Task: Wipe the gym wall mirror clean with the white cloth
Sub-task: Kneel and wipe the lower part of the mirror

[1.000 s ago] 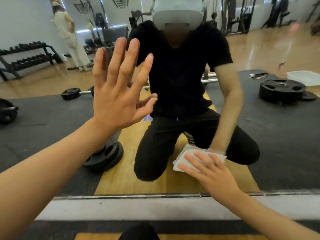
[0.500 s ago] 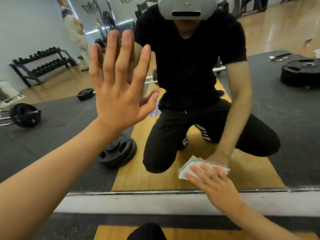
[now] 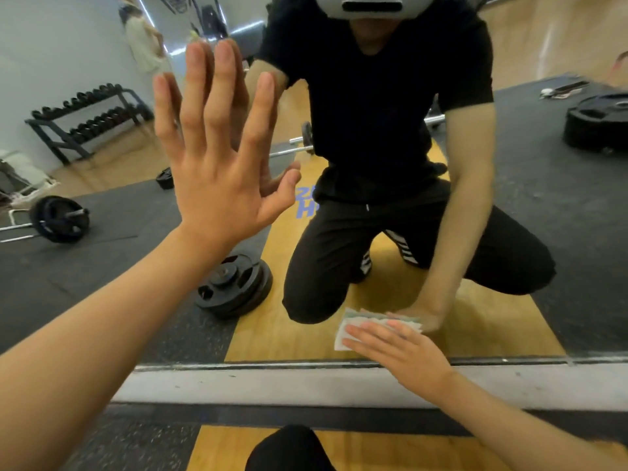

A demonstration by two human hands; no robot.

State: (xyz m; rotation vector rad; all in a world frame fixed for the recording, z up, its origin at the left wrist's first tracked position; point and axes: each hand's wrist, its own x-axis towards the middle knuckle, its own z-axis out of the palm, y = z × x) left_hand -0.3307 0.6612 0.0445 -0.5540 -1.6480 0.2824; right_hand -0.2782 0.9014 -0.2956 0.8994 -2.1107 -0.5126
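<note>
In the gym wall mirror (image 3: 577,232), toward its left edge, a reflected dumbbell rack (image 3: 88,120) stands against the wall, with a loaded barbell (image 3: 57,219) on the dark matting below it. The left hand (image 3: 217,158) lies flat against the glass high up, its 4 fingers straight and slightly spread and the thumb held out to the side, touching its own reflection. Below it a stack of black weight plates (image 3: 234,283) shows on the reflected floor. Blue lettering (image 3: 304,207) on the wooden strip is half hidden; only an "H" can be read. The white cloth (image 3: 345,333), folded, sits on the mirror just above its lower edge, right of centre. The right hand (image 3: 397,348) presses it to the glass with straight fingers held close together. Near the right edge lie more reflected plates (image 3: 598,120).
</note>
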